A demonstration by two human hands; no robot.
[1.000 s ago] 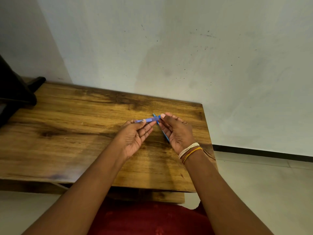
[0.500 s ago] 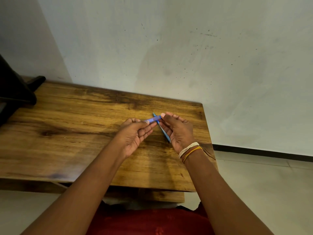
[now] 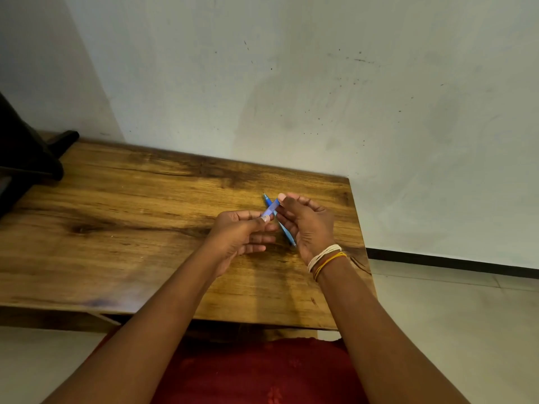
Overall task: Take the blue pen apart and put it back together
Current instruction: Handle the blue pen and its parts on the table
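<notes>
A short light-blue pen piece (image 3: 271, 209) is pinched between my left hand (image 3: 243, 236) at its lower end and the fingertips of my right hand (image 3: 309, 225) at its upper end. It slants up to the right above the wooden table (image 3: 140, 228). A longer, darker blue pen part (image 3: 287, 236) lies under my hands, running from a tip near the back to the heel of my right hand; much of it is hidden. Whether it rests on the table or in my right hand I cannot tell.
The table's right edge (image 3: 357, 228) lies close to my right hand, with tiled floor (image 3: 452, 330) beyond. A dark object (image 3: 26, 158) stands at the table's far left. A pale wall (image 3: 291, 97) rises right behind the table. Red cloth (image 3: 262, 374) covers my lap.
The light-blue piece has tilted from nearly level to slanting up to the right. My left hand has slid right along it, so less of it shows.
</notes>
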